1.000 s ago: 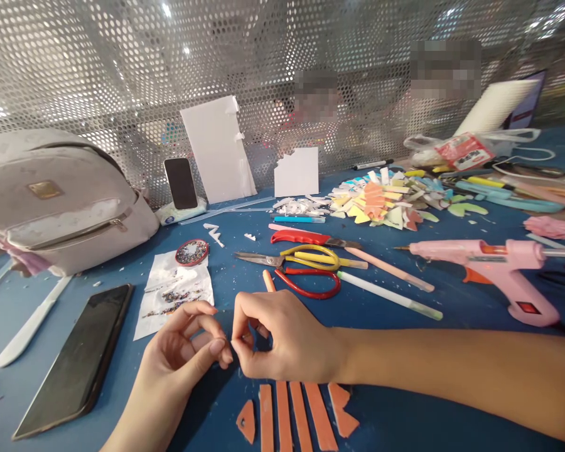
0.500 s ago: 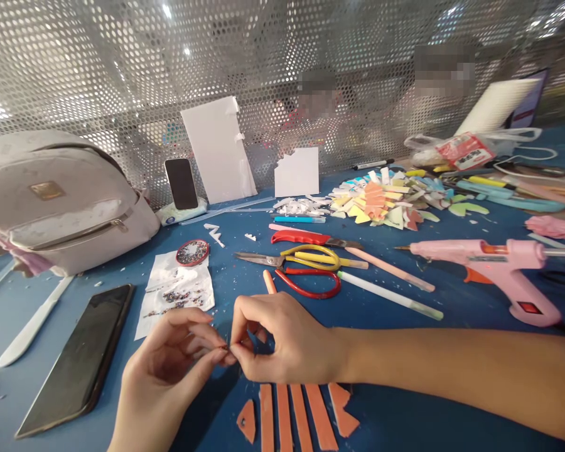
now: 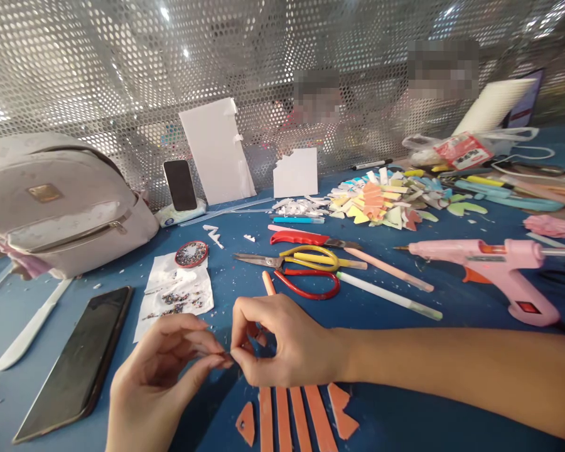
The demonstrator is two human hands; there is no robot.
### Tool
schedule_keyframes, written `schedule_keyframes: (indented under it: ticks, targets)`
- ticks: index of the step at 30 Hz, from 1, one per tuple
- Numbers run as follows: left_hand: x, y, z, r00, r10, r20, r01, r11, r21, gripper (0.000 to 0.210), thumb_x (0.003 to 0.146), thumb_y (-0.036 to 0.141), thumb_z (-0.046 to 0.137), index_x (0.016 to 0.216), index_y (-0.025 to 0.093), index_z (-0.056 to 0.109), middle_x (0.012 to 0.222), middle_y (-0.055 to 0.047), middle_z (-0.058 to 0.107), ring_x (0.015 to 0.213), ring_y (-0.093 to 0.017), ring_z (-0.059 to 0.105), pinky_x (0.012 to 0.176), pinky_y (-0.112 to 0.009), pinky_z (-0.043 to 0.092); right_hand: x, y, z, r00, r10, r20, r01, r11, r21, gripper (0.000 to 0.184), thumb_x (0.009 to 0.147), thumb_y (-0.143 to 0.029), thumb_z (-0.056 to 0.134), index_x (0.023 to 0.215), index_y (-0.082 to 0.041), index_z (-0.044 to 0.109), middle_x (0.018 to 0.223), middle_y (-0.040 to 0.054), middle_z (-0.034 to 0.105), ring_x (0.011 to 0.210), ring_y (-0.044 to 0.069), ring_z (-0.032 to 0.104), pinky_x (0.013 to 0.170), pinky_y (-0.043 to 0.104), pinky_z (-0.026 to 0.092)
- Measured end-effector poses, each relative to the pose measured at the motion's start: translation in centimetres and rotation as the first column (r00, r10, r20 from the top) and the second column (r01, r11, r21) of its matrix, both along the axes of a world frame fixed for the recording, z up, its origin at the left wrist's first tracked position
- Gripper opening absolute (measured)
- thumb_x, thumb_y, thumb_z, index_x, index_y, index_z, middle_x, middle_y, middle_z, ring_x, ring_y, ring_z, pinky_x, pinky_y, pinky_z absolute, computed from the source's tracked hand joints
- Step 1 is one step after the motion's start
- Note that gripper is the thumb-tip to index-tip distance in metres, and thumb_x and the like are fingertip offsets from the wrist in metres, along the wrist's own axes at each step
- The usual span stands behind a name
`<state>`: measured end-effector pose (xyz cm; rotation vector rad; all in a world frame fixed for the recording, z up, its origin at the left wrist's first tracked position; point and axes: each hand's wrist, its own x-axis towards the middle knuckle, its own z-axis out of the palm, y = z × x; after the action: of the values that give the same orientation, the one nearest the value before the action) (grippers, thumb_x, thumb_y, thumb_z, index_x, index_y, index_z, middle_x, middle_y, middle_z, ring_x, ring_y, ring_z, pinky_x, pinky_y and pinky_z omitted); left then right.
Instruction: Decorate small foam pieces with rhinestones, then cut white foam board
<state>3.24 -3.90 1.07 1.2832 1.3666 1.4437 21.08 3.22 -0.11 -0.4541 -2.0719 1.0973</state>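
My left hand (image 3: 155, 383) and my right hand (image 3: 287, 342) nearly meet above the blue table. Each pinches thumb against fingertips, and whatever lies in either pinch is too small to make out. Just below my right hand lie flat orange pieces: a pointed fish head (image 3: 246, 424) with a small dark eye, several strips (image 3: 283, 420) side by side and a notched tail piece (image 3: 343, 411). A sheet of white paper (image 3: 157, 282) behind my left hand carries scattered tiny dark beads (image 3: 183, 299) and a round red-rimmed dish (image 3: 191, 254) of similar beads.
Behind my hands lie scissors (image 3: 306, 292), a red-handled cutter (image 3: 299, 238) and pens. A pink glue gun (image 3: 480, 251) rests at right, before a heap of coloured scraps (image 3: 381, 194). A phone (image 3: 75, 364), white knife (image 3: 32, 333) and backpack (image 3: 66, 207) occupy the left.
My left hand has drawn slightly left and down, opening a small gap between its fingertips and those of my right hand. My right hand is almost still.
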Motion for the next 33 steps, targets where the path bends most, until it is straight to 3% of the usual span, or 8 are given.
schedule_keyframes:
  ticks: [33]
  targets:
    - [0.07, -0.12, 0.05, 1.0, 0.007, -0.001, -0.007, 1.0, -0.024, 0.026, 0.069, 0.03, 0.088, 0.086, 0.025, 0.069, 0.069, -0.001, 0.074, 0.059, -0.019, 0.071, 0.061, -0.028, 0.062, 0.03, -0.03, 0.01, 1.0, -0.018, 0.017, 0.017, 0.999, 0.028, 0.014, 0.076, -0.011, 0.06, 0.079, -0.021, 0.05, 0.07, -0.0048, 0.059, 0.061, 0.009, 0.05, 0.058, 0.021, 0.042]
